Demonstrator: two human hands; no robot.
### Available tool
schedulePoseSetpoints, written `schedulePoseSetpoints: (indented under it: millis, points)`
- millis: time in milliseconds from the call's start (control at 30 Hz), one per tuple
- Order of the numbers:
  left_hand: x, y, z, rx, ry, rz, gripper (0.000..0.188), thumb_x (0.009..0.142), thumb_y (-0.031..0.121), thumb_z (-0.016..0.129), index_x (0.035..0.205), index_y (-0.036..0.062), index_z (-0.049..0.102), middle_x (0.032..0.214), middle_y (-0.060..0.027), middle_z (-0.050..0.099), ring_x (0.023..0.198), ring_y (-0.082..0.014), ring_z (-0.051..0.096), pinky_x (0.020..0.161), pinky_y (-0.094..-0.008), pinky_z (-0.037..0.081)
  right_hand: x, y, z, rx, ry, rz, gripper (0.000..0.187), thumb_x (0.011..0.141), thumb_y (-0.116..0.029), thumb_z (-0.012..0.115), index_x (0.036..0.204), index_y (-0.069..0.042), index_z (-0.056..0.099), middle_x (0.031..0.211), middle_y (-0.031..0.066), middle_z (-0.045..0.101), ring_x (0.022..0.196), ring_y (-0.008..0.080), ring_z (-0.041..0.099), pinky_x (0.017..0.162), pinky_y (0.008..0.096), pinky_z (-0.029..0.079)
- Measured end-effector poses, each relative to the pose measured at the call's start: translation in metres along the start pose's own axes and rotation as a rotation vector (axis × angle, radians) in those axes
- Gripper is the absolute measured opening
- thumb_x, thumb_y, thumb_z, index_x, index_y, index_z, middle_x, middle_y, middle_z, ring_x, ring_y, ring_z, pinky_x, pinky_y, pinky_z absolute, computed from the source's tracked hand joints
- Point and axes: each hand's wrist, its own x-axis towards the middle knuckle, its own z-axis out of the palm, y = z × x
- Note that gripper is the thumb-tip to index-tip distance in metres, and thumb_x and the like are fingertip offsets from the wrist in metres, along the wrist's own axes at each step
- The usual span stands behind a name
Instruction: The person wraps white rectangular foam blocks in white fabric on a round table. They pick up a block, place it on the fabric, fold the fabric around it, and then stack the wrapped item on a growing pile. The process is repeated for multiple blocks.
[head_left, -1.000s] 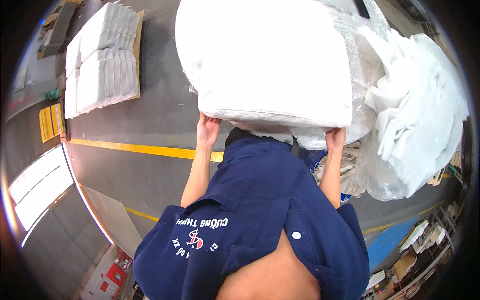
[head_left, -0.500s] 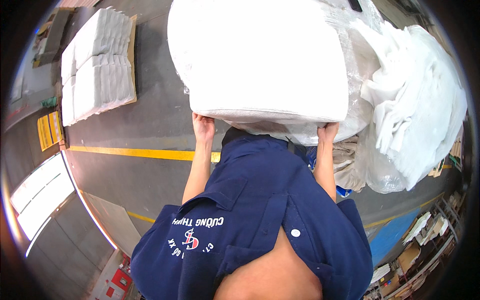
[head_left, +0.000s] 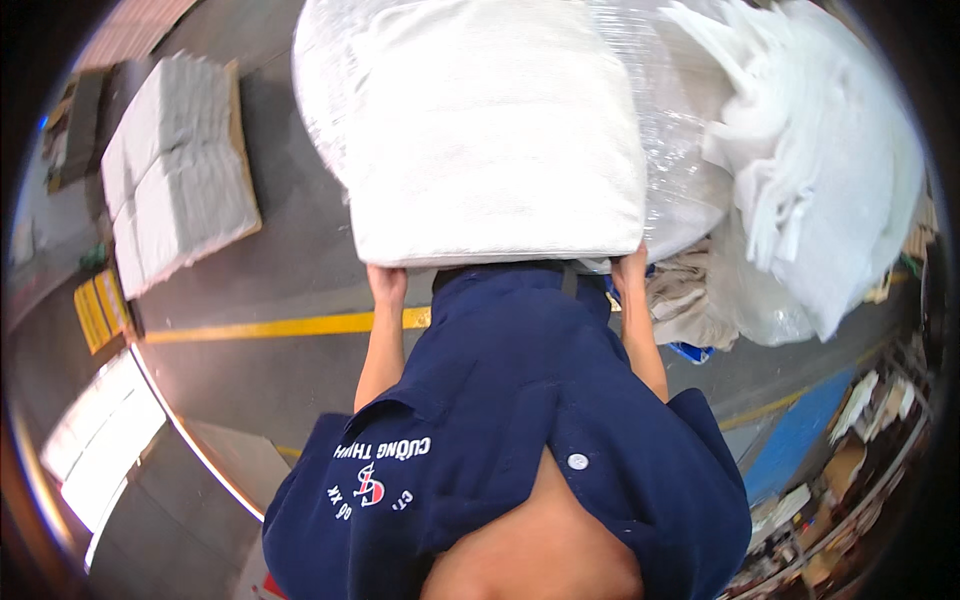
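A large white fabric-covered cushion with rounded corners fills the upper middle of the view, its near edge close to my waist. My left hand grips that edge near its left corner, with the fingers hidden beneath. At the right corner my right hand closes on the same edge, fingers mostly underneath. Behind and beside the cushion spreads a bulky bundle in clear plastic wrap; how far the cushion rests on it is hidden.
Loose white sheets of soft padding are heaped on the right. Below them lies crumpled beige cloth. On the left, stacked white padded pieces sit on a board. A yellow line crosses the grey floor.
The cushion's near edge has come closer to my body, and both hands have moved with it. My view has shifted a little, so the surroundings sit differently.
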Motion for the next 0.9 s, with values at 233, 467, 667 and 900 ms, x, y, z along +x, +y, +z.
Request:
schedulePoseSetpoints:
  millis: [233,467,667,900]
  points:
    - [0.006,0.008,-0.012,-0.008,0.041,0.06,0.026,0.096,0.012,0.056,0.122,0.0093,0.059,0.119,-0.0045,0.066,0.107,-0.0206,0.063,0.09,-0.0361,0.052,0.02,-0.015,0.005,-0.597,-0.121,0.117,0.029,0.098,-0.014,0.052,0.123,0.0,0.057,0.109,0.0137,0.068,0.084,0.0259,0.07,0.069,0.0397,0.058]
    - [-0.016,0.055,-0.031,1.209,0.371,0.435,0.019,0.102,0.022,0.05,0.112,0.0074,0.056,0.109,-0.0033,0.064,0.097,-0.0173,0.061,0.082,-0.0335,0.052,0.006,-0.07,0.019,-1.417,-0.043,-0.064,0.037,0.102,-0.027,0.048,0.105,0.006,0.064,0.087,0.0209,0.07,0.063,0.0248,0.07,0.064,0.0365,0.056]
    - [-0.023,0.054,0.04,1.27,0.058,0.612,0.045,0.105,0.037,0.042,0.132,0.0033,0.052,0.119,-0.0179,0.065,0.112,-0.0298,0.061,0.093,-0.0373,0.047,-0.001,-0.057,0.062,-1.256,-0.028,-0.649,0.051,0.103,-0.039,0.042,0.128,0.004,0.055,0.119,0.0269,0.064,0.112,0.0391,0.062,0.095,0.0441,0.046]
    - [0.0,0.075,0.094,1.615,0.054,0.606,0.058,0.104,0.04,0.039,0.141,-0.004,0.041,0.138,-0.0259,0.052,0.131,-0.0395,0.047,0.105,-0.0443,0.04,0.01,-0.069,0.104,-1.34,-0.118,-0.818,0.065,0.101,-0.046,0.04,0.149,-0.003,0.034,0.152,0.0276,0.033,0.14,0.045,0.032,0.116,0.0514,0.027]
